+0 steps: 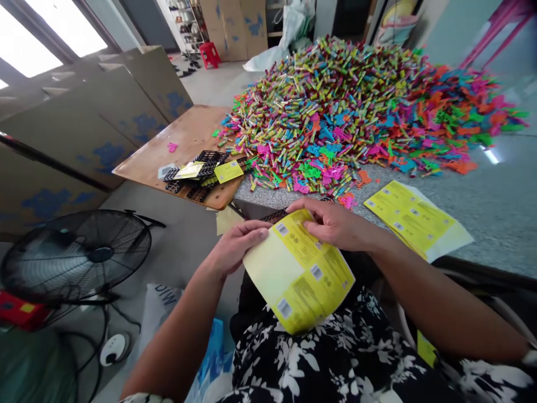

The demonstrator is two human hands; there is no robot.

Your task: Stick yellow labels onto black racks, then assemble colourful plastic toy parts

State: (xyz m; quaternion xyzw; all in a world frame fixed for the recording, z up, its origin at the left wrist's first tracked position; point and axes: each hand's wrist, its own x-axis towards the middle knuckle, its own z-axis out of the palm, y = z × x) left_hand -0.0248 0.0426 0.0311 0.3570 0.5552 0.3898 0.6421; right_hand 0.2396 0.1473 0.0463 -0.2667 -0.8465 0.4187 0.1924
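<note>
I hold the yellow label sheet [316, 282] over my lap, just off the near edge of the stone-topped table [503, 212]. My left hand [240, 244] is closed in a pinch on its upper left edge, thumb on top; my right hand [338, 224] is nearly closed too, thumb on the printed face and forefinger at the top edge. Part of the sheet is bare pale backing. A black lattice strip [274, 215] shows just behind it; the sheet and my right hand cover much of it, so I cannot tell whether my fingers touch it.

Ahead, a heap of small colourful tubes [331, 84] takes up much of the tabletop, and bright plastic pieces [457, 123] spread to its right. More label sheets [413, 215] lie near my right forearm. To the left, a wooden board [155, 148] carries black lattice trays [213, 159] with yellow cards [229, 171]. A black fan [100, 254] stands lower left, with tall cardboard boxes [117, 106] behind it.
</note>
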